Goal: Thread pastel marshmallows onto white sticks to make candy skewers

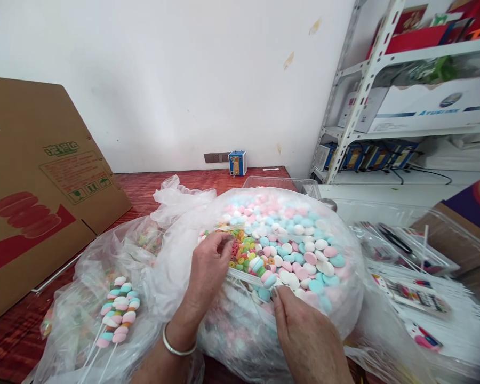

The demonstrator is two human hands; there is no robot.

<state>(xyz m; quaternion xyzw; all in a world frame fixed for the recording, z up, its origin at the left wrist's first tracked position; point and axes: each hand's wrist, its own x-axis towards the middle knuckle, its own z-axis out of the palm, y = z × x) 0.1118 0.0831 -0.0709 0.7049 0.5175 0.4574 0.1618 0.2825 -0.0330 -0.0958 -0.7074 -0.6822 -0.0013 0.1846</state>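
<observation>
A big clear plastic bag (356, 266) of pink, white and blue marshmallows (302, 258) lies open before me. Among them sits a container of small colourful gummy rings (246, 246). My left hand (210, 266), with a bangle at the wrist, hovers at the rings with its fingertips pinched together; whatever they hold is hidden. Closed at the near side of the bag, my right hand (306, 333) grips a candy skewer (263, 272) that carries a few marshmallows and a green ring. Its stick is mostly covered by my fingers. Finished-looking marshmallow skewers (120, 309) rest on plastic at the left.
A cardboard box (44, 186) stands at the left on the red wooden table (144, 186). To the right are a clear tray (412, 248) with scissors and packets, and many white sticks (464, 304). A small blue box (237, 163) and metal shelving (354, 101) are behind.
</observation>
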